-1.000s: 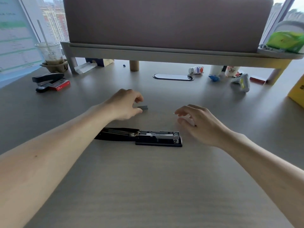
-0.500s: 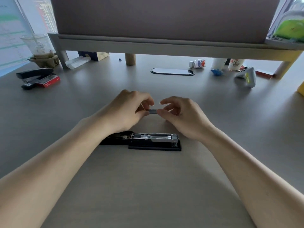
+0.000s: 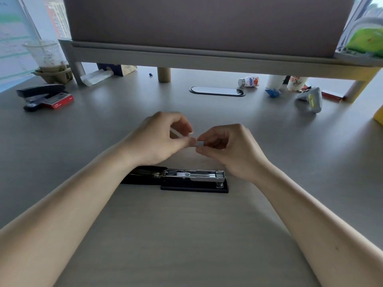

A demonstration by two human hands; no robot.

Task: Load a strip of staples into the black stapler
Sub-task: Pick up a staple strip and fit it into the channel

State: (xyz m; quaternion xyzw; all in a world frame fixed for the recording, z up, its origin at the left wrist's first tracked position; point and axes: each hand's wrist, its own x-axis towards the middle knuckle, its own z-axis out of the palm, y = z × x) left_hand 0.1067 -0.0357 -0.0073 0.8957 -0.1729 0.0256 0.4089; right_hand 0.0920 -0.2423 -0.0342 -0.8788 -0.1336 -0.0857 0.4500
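Above the opened stapler (image 3: 182, 180), both hands' grips, left hand (image 3: 160, 139) and right hand (image 3: 230, 149), pinched tight on one staple strip (image 3: 200, 143).

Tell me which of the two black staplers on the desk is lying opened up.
The black stapler just below the hands, its metal staple channel bared. The other stapler, far left beside the red box, is not laid open.

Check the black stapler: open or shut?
Open: black stapler lies with its top swung back flat and the metal staple channel exposed.
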